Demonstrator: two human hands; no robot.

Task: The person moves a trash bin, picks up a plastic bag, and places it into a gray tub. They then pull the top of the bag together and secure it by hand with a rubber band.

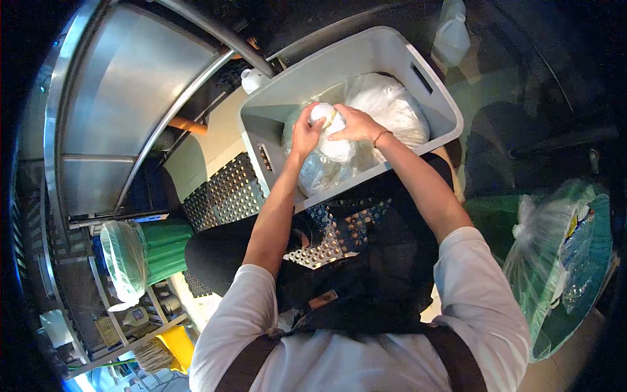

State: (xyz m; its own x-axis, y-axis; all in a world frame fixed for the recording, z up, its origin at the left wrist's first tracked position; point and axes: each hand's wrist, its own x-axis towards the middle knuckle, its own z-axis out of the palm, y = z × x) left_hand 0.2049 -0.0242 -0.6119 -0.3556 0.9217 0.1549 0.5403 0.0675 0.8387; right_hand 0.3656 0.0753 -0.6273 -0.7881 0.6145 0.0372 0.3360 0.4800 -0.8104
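A grey plastic tub holds clear plastic bags with pale contents. Above those bags, both hands grip a white bundle with a yellowish band around its upper part. My left hand is wrapped round the bundle's left side, its thumb near the band. My right hand holds the right side, fingers curved around it; a thin bracelet circles that wrist. What the bundle contains cannot be made out.
Green bins with clear liners stand at left and right. Metal shelving rises at upper left. A translucent jug stands behind the tub; perforated black matting lies left of it.
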